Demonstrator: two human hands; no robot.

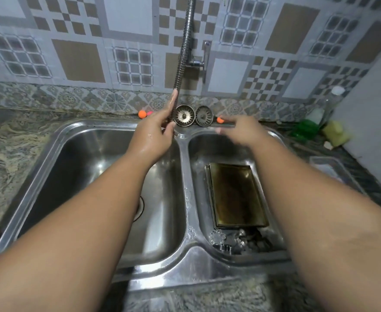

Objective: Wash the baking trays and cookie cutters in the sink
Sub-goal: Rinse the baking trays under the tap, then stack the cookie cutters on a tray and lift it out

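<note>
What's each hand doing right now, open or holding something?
Left hand: grips the faucet hose.
Right hand: motion-blurred, cannot be told.

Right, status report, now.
Left hand grips flexible metal tap hose. Right hand blurred, grip unclear. Brown rectangular baking tray, metal cookie cutters in right basin, untouched.

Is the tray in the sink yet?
In. The tray lies flat on the floor of the right basin, cutters beside its near end.

Marbled counter (16,154) carries a double sink (184,176) holding tray (236,197) and cutters (241,243).
</note>
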